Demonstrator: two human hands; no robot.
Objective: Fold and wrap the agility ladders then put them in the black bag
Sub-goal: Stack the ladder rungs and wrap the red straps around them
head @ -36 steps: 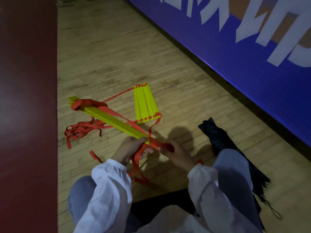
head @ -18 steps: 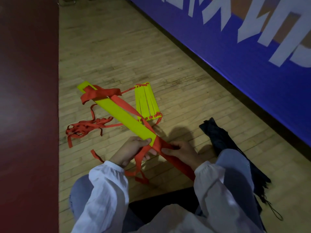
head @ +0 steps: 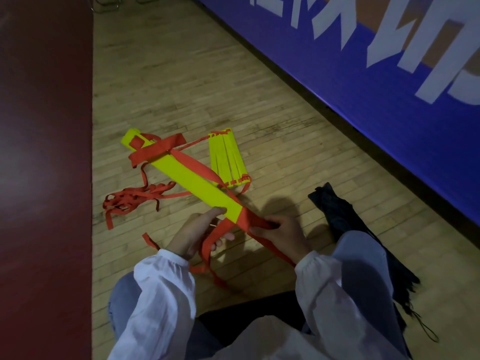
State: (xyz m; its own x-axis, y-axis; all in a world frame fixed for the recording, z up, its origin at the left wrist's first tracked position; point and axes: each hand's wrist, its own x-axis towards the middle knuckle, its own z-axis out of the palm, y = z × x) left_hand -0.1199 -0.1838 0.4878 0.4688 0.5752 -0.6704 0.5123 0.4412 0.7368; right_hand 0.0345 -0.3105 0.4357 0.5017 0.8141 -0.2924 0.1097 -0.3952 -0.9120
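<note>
1 folded ladder (head: 192,178) | left hand (head: 193,235) grips near end | right hand (head: 283,233) pinches strap (head: 246,218) (red)

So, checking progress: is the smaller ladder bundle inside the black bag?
No, the smaller ladder bundle lies on the floor, apart from the black bag.

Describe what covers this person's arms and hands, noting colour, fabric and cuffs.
Both arms are covered by loose white long sleeves of thin, crinkled-looking fabric. The left sleeve and the right sleeve are each gathered into a puffed cuff at the wrist. The left hand and the right hand are bare, with no gloves. No ring or watch shows.
</note>
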